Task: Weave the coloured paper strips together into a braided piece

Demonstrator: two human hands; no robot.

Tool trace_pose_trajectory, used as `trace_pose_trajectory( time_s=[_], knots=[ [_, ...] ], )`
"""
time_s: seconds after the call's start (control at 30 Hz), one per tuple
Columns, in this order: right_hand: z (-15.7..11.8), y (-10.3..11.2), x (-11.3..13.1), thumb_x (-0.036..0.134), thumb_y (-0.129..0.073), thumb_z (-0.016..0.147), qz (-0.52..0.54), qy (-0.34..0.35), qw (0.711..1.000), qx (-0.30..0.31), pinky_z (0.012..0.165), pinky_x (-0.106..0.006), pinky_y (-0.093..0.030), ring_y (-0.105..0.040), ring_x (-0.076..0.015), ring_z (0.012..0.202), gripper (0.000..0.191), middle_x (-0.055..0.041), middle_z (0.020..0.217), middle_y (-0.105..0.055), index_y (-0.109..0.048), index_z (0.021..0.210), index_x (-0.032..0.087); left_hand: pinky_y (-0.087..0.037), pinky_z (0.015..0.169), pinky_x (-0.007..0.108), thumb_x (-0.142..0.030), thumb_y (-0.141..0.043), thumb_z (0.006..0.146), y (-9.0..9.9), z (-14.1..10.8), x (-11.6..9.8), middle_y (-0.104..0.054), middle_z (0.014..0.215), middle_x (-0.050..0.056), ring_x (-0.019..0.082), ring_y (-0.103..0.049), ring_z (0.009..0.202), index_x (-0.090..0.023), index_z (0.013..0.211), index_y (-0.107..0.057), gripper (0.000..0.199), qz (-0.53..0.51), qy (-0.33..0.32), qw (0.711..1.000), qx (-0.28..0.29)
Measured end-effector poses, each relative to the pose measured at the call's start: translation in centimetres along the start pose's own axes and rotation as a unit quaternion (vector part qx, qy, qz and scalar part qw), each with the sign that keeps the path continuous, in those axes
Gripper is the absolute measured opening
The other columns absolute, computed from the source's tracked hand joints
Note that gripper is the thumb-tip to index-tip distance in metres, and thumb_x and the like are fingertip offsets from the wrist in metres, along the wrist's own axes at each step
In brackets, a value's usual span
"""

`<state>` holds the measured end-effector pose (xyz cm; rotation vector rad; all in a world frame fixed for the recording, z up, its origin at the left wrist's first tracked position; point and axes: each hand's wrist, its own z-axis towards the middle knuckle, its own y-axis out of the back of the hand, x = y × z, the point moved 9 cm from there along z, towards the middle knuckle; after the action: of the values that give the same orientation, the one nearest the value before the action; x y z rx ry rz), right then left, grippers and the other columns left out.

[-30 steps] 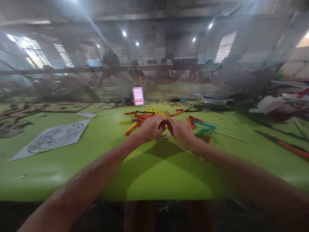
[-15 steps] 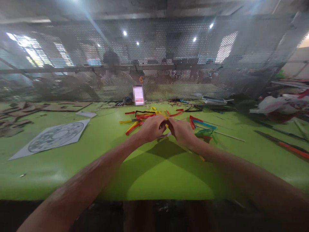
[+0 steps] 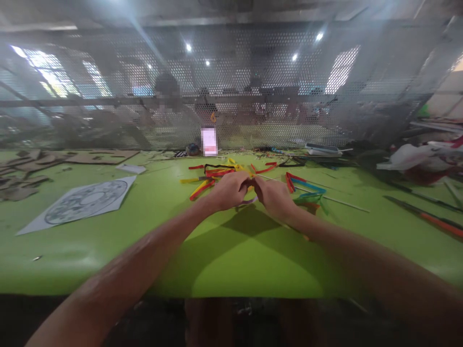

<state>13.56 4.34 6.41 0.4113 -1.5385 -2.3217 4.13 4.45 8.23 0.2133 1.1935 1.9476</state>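
Note:
My left hand (image 3: 233, 189) and my right hand (image 3: 273, 193) meet over the middle of the table. Both are closed, thumbs and fingers pinched together at the tips. What lies between the fingertips is too small and too covered to name. Just below them shows a purple strip (image 3: 249, 200); whether a hand holds it I cannot tell. Around the hands lie bent coloured strips: a red and yellow one (image 3: 201, 191) on the left, a black one (image 3: 219, 166) behind, a red and blue one (image 3: 308, 187) and a green one (image 3: 307, 198) on the right.
The green table (image 3: 253, 270) carries a sheet with a printed ring pattern (image 3: 77, 202) and cut cardboard (image 3: 103, 157) at left. A lit phone (image 3: 209, 140) stands at the back before a perforated metal screen (image 3: 231, 106). Rightward lie a thin stick (image 3: 347, 204), an orange-handled tool (image 3: 434, 219) and a plastic bag (image 3: 408, 156).
The view has shifted slightly, so the scene sits a little further right. My hands keep the same pinched pose, nearly still over the strips.

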Motion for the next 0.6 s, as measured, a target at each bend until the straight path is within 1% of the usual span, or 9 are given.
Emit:
trace_pose_trajectory(
  time_s=[0.1, 0.23, 0.43, 0.6],
  knots=[
    [0.01, -0.07, 0.04, 0.021, -0.036, 0.101, 0.003, 0.001, 1.000, 0.006, 0.058, -0.029, -0.020, -0.058, -0.0185, 0.067, 0.028, -0.0094, 0.085, -0.073, -0.061, 0.110, 0.013, -0.043, 0.069, 0.030, -0.011, -0.045, 0.087, 0.09, 0.03, -0.15, -0.065, 0.082, 0.008, 0.017, -0.054, 0.072, -0.015, 0.085, -0.062, 0.017, 0.000, -0.001, 1.000, 0.006],
    [-0.02, -0.13, -0.02, 0.022, -0.035, 0.101, -0.005, -0.002, 1.000, 0.007, 0.058, -0.030, -0.019, -0.057, -0.0186, 0.065, 0.029, -0.0092, 0.082, -0.072, -0.061, 0.110, 0.013, -0.044, 0.069, 0.030, -0.010, -0.044, 0.086, -0.05, 0.00, -0.14, -0.065, 0.082, 0.008, 0.017, -0.054, 0.072, -0.015, 0.084, -0.061, 0.017, 0.016, 0.002, 1.000, 0.014],
    [-0.11, 0.07, -0.07, 0.019, -0.037, 0.099, 0.002, -0.002, 1.000, -0.002, 0.057, -0.030, -0.018, -0.056, -0.0177, 0.064, 0.027, -0.0082, 0.082, -0.072, -0.062, 0.108, 0.014, -0.043, 0.069, 0.031, -0.013, -0.044, 0.089, -0.16, -0.15, 0.14, -0.064, 0.082, 0.008, 0.018, -0.054, 0.072, -0.014, 0.085, -0.061, 0.018, 0.024, 0.007, 1.000, -0.004],
    [-0.10, 0.19, -0.13, 0.020, -0.038, 0.098, 0.013, -0.006, 1.000, -0.008, 0.057, -0.030, -0.018, -0.054, -0.0174, 0.062, 0.027, -0.0084, 0.079, -0.072, -0.063, 0.108, 0.014, -0.041, 0.066, 0.030, -0.013, -0.043, 0.091, 0.01, -0.10, 0.09, -0.064, 0.083, 0.007, 0.017, -0.053, 0.071, -0.014, 0.086, -0.061, 0.018, 0.004, 0.001, 1.000, -0.008]
  ],
)
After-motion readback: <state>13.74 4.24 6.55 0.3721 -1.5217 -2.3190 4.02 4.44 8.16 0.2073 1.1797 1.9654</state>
